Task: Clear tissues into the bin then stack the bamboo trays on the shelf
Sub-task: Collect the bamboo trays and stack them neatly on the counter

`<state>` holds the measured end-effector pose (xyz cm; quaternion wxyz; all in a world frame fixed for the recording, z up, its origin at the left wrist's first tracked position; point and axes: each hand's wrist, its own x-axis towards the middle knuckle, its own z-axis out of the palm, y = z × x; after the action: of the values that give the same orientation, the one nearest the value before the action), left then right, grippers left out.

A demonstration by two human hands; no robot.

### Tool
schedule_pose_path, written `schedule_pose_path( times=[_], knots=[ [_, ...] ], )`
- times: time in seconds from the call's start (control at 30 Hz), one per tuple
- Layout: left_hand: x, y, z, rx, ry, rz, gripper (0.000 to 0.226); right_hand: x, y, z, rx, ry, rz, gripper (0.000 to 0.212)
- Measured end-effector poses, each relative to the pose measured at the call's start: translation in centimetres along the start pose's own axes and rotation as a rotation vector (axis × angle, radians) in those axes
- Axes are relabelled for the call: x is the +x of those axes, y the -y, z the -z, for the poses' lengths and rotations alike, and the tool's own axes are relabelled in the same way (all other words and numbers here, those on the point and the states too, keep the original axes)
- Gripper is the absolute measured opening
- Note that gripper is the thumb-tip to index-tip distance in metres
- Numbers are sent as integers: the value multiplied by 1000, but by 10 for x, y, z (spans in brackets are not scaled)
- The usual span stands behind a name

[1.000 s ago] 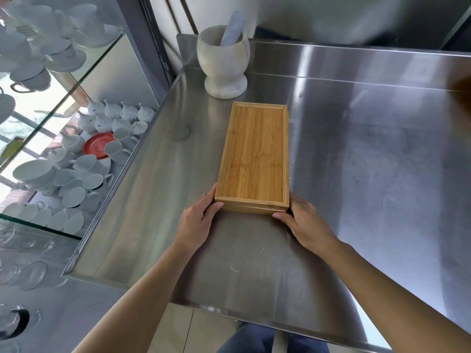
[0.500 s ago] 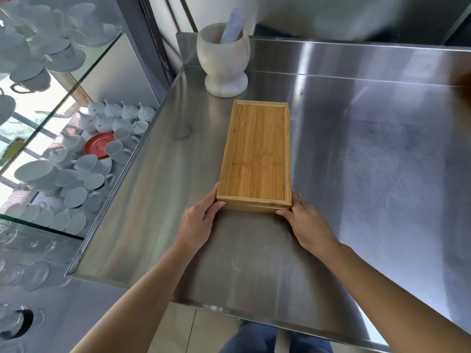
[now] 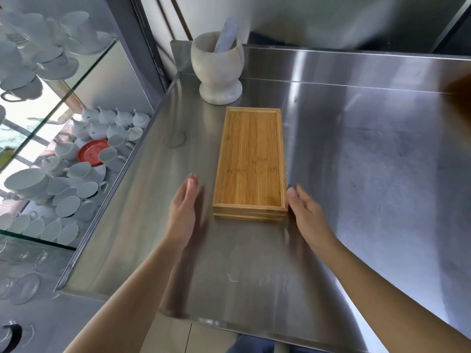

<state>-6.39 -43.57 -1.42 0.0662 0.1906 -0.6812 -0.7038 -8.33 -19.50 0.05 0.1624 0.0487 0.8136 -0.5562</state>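
Note:
A stack of bamboo trays (image 3: 251,159) lies flat on the steel shelf (image 3: 356,174), its long side running away from me. Layered edges show at its near end. My left hand (image 3: 182,215) hovers a little to the left of the stack's near corner, fingers straight, holding nothing, blurred by motion. My right hand (image 3: 307,217) is flat beside the near right corner, fingertips close to the tray's edge, empty too. No tissues or bin are in view.
A stone mortar (image 3: 218,68) with a pestle stands just behind the trays. To the left, glass shelves (image 3: 63,103) hold many white cups, teapots and a red saucer (image 3: 93,152). The steel surface's front edge (image 3: 204,321) is near my body.
Both hands have let go of the tray stack's near corners and drawn apart and back. The stack now rests alone on the steel.

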Motion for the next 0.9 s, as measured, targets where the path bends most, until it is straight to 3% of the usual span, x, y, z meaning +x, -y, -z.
schedule_pose_path(
  times=[0.07, 0.17, 0.27, 0.37, 0.8, 0.9],
  knots=[
    [13, -14, -8, -47, 10, 127, 56, 9, 7, -1, 87, 0, -41, 80],
    [18, -20, -20, 125, 168, 316, 65, 11, 12, -5, 82, 54, -48, 69],
    [15, -23, -27, 131, 269, 430, 62, 7, 10, -5, 138, 71, -67, 62],
    [12, -25, -27, 46, 255, 463, 54, 4, 8, -5, 173, 78, -96, 58],
    [7, -29, -32, 185, 133, 473, 57, -3, 10, -6, 293, 92, -94, 59],
    [19, -46, -38, 183, 58, 542, 43, -1, 13, -6, 325, 90, -120, 52]
  ],
)
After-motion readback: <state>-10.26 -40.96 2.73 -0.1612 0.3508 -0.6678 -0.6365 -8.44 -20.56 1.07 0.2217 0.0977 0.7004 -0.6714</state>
